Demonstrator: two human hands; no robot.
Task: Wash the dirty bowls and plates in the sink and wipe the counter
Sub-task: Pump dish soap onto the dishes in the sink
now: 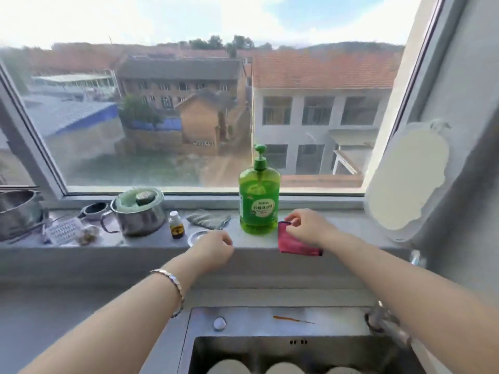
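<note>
Now | right hand (305, 228): grip pinches red cloth (290, 242) on sill (348, 225) | left hand (213, 245): curled, grip unclear

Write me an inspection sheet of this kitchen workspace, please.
Surface: grey window ledge above steel sink.
Job's things: pale dishes in sink; green soap bottle upright on ledge; red cloth at ledge edge.
Clutter: lidded pot, small brown bottle, grey rag.
Hands: right hand pinches red cloth; left hand curled at ledge edge, grip unclear.
Cables: nothing seen.
Surroundings: window onto buildings; white board at right.
</note>
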